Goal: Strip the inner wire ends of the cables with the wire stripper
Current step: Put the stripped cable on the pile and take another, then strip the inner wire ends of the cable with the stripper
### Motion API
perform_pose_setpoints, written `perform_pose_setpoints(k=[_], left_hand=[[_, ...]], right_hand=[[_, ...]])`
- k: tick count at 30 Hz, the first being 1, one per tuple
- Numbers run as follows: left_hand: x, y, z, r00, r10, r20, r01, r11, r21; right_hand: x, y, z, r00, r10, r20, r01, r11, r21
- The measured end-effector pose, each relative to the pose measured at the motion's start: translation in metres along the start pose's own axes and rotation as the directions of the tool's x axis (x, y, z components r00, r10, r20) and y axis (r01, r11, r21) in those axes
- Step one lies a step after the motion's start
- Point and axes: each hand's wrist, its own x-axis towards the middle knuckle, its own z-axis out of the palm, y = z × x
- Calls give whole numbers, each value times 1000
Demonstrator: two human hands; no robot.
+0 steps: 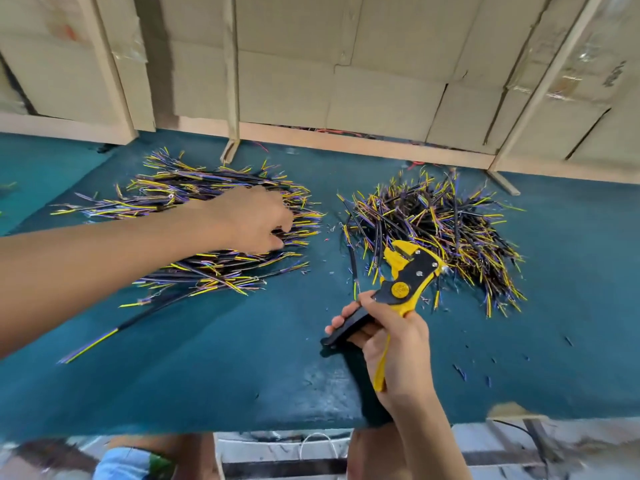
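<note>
- Head view: the wire stripper (403, 284) sits in the right hand (391, 341) above the teal bench top (242, 358), near its front edge. Fingers wrap both handles, black one on the left, yellow one under the palm.
- Its long axis runs on a diagonal from the lower left handles up to the yellow-and-black head at upper right. The head points away from the person, toward the right pile of cables (440, 230), and overlaps that pile's near edge in the picture; the jaws look empty.
- The left hand (249, 220) reaches across onto the left pile of cables (214, 223), fingers curled down among the strands. I judge it is picking one out, but whether a cable is actually pinched I cannot tell.
- The left pile lies mostly left to right, yellow and purple inner wires fanning toward both ends; the right pile is jumbled with no common direction. One loose cable (93, 341) lies apart near the left forearm, pointing lower left.
- Risks, as judgement: tangled strands may come up in a clump; a wire fed askew or too deep could be cut through, not stripped; mixing the piles would blur done from undone.
- Insulation scraps (460, 370) litter the bench to the right, and cardboard panels (381, 81) stand behind.
</note>
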Motion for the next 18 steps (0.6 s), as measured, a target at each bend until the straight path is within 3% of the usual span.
perform_pose_setpoints(k=[2,6,9,10,12,14,16,18], left_hand=[[-3,6,7,1000,16,-9,-16,998,-65],[-8,29,14,986,-7,166,30,991,-132],[-14,35,14,1000,22,19,-19,990,-143],[-18,37,13,998,11,-56,-24,968,-248],[-25,44,3,975,-90,-203,-55,787,-614],[-31,51,-14,952,-200,-233,-128,431,-893],[-36,57,-26,957,-194,-215,-203,81,-976],[-40,66,-25,975,-120,-187,-202,-120,-972]], right_hand=[[0,0,0,1000,1,-3,-1,1000,-7],[1,1,0,1000,2,-8,-2,1000,-7],[1,1,0,1000,8,-14,-8,1000,4],[1,1,-1,1000,11,-12,-11,1000,9],[1,2,-1,1000,12,-5,-11,1000,22],[0,2,-1,1000,-1,-8,1,1000,26],[-1,1,-1,999,-26,-27,27,999,44],[-1,-1,-1,997,-66,-48,69,995,71]])
